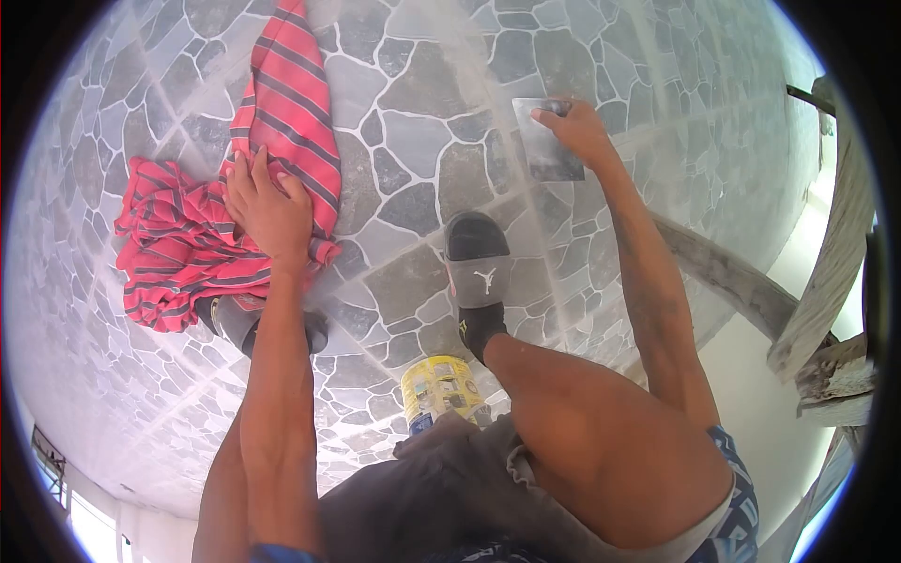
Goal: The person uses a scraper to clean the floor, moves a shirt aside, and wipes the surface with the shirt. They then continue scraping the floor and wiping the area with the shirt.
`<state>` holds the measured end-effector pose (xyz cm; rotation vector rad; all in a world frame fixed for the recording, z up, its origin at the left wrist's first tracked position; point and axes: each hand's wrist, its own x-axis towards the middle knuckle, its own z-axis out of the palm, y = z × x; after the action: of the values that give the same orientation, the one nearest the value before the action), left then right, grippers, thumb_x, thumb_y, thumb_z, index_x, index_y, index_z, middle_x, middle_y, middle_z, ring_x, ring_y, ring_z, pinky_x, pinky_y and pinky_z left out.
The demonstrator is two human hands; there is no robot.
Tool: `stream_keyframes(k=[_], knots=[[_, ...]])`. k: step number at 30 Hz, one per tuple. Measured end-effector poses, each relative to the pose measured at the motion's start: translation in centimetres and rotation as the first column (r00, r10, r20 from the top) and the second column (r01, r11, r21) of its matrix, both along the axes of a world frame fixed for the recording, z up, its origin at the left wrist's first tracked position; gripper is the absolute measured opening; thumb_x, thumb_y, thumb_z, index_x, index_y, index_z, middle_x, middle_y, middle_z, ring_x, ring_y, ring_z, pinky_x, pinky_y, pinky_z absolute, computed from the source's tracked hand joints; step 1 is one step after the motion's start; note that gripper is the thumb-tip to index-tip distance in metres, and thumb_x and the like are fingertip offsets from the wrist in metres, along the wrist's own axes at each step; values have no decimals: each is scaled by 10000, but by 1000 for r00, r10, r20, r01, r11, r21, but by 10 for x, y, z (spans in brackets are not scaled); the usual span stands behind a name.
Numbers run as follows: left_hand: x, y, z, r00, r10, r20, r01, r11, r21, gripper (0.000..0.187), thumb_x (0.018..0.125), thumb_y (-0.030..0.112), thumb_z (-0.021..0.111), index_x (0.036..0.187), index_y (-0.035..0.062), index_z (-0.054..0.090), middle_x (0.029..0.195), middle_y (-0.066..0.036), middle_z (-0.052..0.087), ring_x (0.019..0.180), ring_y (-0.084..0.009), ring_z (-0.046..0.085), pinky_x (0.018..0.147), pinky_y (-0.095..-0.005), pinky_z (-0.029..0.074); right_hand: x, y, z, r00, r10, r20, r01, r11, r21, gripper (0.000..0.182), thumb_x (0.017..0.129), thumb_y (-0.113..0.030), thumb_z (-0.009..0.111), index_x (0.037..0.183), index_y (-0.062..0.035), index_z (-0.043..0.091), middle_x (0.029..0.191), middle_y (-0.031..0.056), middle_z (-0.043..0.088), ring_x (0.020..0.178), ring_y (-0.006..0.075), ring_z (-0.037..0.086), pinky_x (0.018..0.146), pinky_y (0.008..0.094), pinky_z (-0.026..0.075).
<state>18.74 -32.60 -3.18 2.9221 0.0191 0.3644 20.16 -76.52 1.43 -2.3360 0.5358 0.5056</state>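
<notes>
My left hand (pixel 269 208) lies with its fingers stretched out on a red cloth (pixel 293 113) with dark stripes. The cloth is bunched at the left and runs up in a long strip toward the top. On the right, my right hand (pixel 580 133) grips the upper edge of a flat, grey, rectangular sheet (pixel 557 161), thumb across its face; the other fingers are mostly hidden. The sheet is against or just over the stone-patterned tiled floor (pixel 410 141); contact cannot be made out.
A sandalled foot (pixel 479 272) stands between my hands; the other sandal (pixel 235 319) is partly under the cloth. A yellow-labelled bucket (pixel 441 387) is beneath my body. Wooden beams (pixel 723 272) stand at the right, beside a pale edge. Whitish dust streaks the tiles.
</notes>
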Motion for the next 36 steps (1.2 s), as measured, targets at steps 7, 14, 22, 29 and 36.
stream_keyframes(k=[7, 14, 22, 29, 36], knots=[[5, -3, -4, 999, 5, 40, -6, 999, 36, 450, 886, 211, 584, 1326, 123, 614, 1449, -140, 525, 1361, -378, 467, 1152, -574, 321, 1, 28, -6, 990, 134, 45, -131, 989, -65, 371, 887, -262, 722, 1151, -2, 737, 870, 131, 736, 822, 188, 684, 759, 345, 524], [1, -2, -5, 999, 5, 31, -5, 1000, 5, 446, 883, 212, 585, 1318, 125, 619, 1453, -140, 522, 1361, -374, 464, 1153, -563, 317, -76, 75, 3, 951, 305, 51, -268, 894, -359, 328, 900, -190, 617, 1204, -91, 692, 1124, 156, 698, 1025, 343, 676, 845, 466, 541], [5, -1, -6, 999, 24, 43, -25, 999, 27, 450, 870, 214, 593, 1309, 123, 623, 1439, -142, 530, 1361, -373, 463, 1146, -568, 321, -52, 99, -1, 908, 417, 48, -316, 755, -574, 291, 881, -112, 593, 1160, -80, 672, 1046, 113, 681, 961, 346, 694, 800, 485, 562], [8, -2, -4, 999, 27, 41, -28, 1000, 3, 451, 866, 212, 591, 1304, 114, 621, 1434, -146, 532, 1364, -371, 465, 1149, -578, 313, -62, 116, 8, 887, 462, -20, -389, 723, -571, 327, 842, -95, 622, 1167, -77, 657, 1094, 118, 680, 942, 354, 699, 766, 492, 573], [3, -3, -5, 999, 40, 26, -40, 999, -6, 443, 862, 211, 594, 1291, 110, 630, 1431, -147, 534, 1365, -368, 469, 1152, -580, 310, -49, 127, 6, 881, 419, -219, -461, 660, -593, 341, 823, -101, 664, 1159, -57, 629, 1131, 106, 656, 1061, 338, 672, 821, 471, 569]])
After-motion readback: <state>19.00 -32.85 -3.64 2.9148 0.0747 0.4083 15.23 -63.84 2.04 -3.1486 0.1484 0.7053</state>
